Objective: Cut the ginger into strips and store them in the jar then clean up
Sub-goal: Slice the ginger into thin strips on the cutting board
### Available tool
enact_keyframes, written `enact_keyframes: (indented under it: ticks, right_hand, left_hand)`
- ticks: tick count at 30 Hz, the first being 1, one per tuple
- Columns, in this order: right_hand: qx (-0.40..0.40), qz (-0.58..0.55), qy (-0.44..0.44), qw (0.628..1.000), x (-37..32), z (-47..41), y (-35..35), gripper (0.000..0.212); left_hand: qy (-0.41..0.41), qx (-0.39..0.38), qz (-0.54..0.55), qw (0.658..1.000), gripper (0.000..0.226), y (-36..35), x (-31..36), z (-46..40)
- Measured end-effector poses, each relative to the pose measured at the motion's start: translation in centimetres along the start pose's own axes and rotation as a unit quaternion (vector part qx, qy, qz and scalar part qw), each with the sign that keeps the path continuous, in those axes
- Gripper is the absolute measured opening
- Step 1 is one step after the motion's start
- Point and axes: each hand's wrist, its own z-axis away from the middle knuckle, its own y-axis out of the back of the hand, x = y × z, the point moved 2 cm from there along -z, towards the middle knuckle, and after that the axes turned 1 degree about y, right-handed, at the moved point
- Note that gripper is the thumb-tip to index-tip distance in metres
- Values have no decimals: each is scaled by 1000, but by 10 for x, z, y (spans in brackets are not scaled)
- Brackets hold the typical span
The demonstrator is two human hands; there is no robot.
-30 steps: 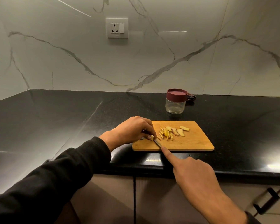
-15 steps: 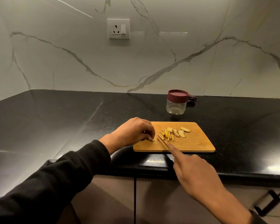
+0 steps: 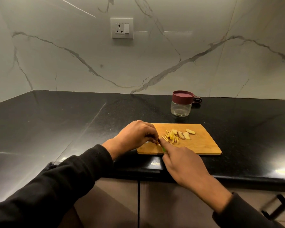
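A wooden cutting board [image 3: 202, 145] lies near the counter's front edge. On it are thin ginger strips [image 3: 170, 137] and a few ginger slices [image 3: 185, 134] to their right. My left hand [image 3: 136, 136] pinches a small ginger piece at the board's left end. My right hand [image 3: 183, 163] grips a knife with a green handle [image 3: 163, 149]; its forefinger lies along the mostly hidden blade, tip beside my left fingers. A glass jar [image 3: 181, 108] with a maroon lid stands closed behind the board.
The black stone counter [image 3: 72, 125] runs left into a corner under a marble wall with a power socket [image 3: 122, 28]. A dark cloth [image 3: 197, 100] lies behind the jar. Cabinet fronts and a black handle [image 3: 276, 206] sit below the counter edge.
My right hand has pushed the knife forward onto the board, up against my left fingers. My left hand stays at the board's left end.
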Motion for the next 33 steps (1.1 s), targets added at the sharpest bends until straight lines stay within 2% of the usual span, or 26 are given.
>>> enact_keyframes:
  ticks: [19, 28, 33]
  right_hand:
    - [-12, 45, -11, 999, -2, 14, 0, 60]
    - [2, 148, -23, 989, 3, 47, 2, 69]
    - [-6, 125, -31, 992, 4, 45, 1, 65]
  left_hand:
    - [36, 22, 17, 999, 9, -1, 0, 3]
    - [36, 18, 31, 999, 10, -1, -2, 5]
    - [37, 21, 29, 999, 10, -2, -4, 6]
